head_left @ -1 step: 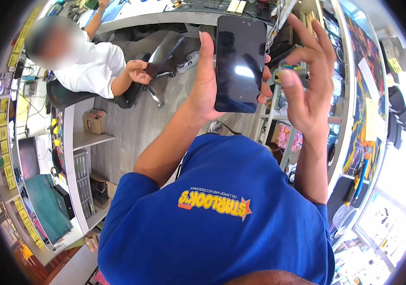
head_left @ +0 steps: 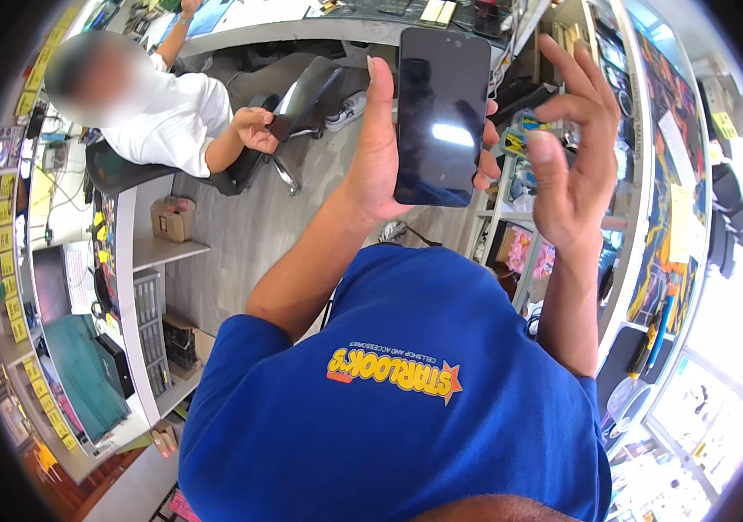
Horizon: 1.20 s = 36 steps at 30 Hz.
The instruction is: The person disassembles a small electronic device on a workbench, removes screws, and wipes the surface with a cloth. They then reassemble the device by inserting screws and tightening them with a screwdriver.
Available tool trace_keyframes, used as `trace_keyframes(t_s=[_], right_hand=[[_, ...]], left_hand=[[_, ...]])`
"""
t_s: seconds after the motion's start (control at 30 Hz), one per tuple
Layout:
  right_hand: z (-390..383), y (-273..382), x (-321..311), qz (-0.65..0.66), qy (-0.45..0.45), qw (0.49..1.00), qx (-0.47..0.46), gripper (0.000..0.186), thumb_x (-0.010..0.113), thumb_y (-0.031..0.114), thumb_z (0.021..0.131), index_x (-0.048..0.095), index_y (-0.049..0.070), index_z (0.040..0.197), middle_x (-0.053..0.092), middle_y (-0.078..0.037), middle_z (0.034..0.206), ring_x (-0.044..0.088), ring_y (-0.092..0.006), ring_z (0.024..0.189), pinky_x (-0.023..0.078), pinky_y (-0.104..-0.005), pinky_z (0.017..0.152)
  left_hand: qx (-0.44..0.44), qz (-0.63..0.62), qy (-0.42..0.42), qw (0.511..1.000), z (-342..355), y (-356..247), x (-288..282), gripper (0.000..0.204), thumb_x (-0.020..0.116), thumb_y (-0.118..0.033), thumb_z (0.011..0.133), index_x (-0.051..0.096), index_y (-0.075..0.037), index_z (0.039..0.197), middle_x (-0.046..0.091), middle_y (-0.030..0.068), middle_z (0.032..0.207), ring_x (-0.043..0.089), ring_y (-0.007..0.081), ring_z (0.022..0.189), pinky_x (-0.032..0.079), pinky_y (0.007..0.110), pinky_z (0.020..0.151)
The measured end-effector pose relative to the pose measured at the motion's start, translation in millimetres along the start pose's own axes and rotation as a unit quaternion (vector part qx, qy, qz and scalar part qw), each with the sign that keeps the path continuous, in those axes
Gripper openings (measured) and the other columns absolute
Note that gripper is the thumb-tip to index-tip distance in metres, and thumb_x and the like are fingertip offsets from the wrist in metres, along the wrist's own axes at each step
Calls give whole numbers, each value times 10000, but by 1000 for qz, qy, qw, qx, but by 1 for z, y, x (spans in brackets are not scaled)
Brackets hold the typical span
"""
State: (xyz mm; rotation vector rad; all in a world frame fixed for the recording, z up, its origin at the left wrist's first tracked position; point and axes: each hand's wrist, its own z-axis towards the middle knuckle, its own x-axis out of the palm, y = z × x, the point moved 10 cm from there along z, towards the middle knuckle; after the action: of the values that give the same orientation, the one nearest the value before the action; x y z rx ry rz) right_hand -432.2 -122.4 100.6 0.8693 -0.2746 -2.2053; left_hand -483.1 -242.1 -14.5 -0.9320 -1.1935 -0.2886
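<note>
My left hand [head_left: 375, 165] holds a black smartphone [head_left: 443, 96] upright, its thumb along the left edge and its fingertips showing at the right edge. The phone's screen is dark, with a bright light reflected near its middle. To the right of the phone, my right hand [head_left: 578, 161] is raised and open, fingers apart and bent a little. Nothing is in it, and it does not touch the phone.
At the upper left a person in a white shirt [head_left: 184, 122] sits on a black chair [head_left: 119, 170], holding a dark glossy flat panel [head_left: 312, 91]. A workbench [head_left: 293, 33] runs along the far side. Shelves [head_left: 171, 252] stand at left; a cluttered rack [head_left: 523, 248] stands at right.
My right hand has shifted slightly to the right, away from the phone. The phone and my left hand have hardly moved.
</note>
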Motion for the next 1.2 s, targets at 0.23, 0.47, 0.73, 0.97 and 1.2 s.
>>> trace_keyframes(t_s=[0.23,0.47,0.73,0.97,1.2], right_hand=[[-83,-45,110,376,172,779,472,397,668,255,1088,632,-18,1373,722,-75,1246,656,-131,1072,471,-303,1026],[-73,-33,175,516,141,689,489,376,683,220,1076,641,-18,1365,746,-69,1236,690,-133,1096,505,-301,1007],[-52,-50,189,515,106,709,470,342,715,231,1058,680,24,1328,757,-25,1177,668,-78,1036,489,-259,940],[-64,-62,173,524,50,701,481,306,701,203,1062,681,27,1313,754,-29,1202,685,-92,1058,502,-255,949],[-91,-73,170,504,13,681,530,282,684,190,1071,683,29,1303,751,-18,1184,673,-88,1066,491,-254,966]], left_hand=[[39,96,-131,986,-26,-36,-28,737,497,-622,1082,579,28,1420,725,193,1218,744,312,1090,600,449,976],[137,558,-248,780,-60,-106,-69,634,504,-517,1120,591,33,1423,675,145,1368,613,236,1303,451,382,1128],[-78,702,-351,614,-116,-213,-195,886,773,-572,927,465,-77,1594,543,233,1538,591,336,1336,580,441,915],[-302,512,-280,754,-114,-191,-234,319,765,-375,984,598,-146,1128,537,-35,877,406,70,501,571,416,400],[-74,485,-253,834,-86,-230,-207,256,722,-283,1025,602,-98,1155,678,10,976,640,125,733,635,445,701]])
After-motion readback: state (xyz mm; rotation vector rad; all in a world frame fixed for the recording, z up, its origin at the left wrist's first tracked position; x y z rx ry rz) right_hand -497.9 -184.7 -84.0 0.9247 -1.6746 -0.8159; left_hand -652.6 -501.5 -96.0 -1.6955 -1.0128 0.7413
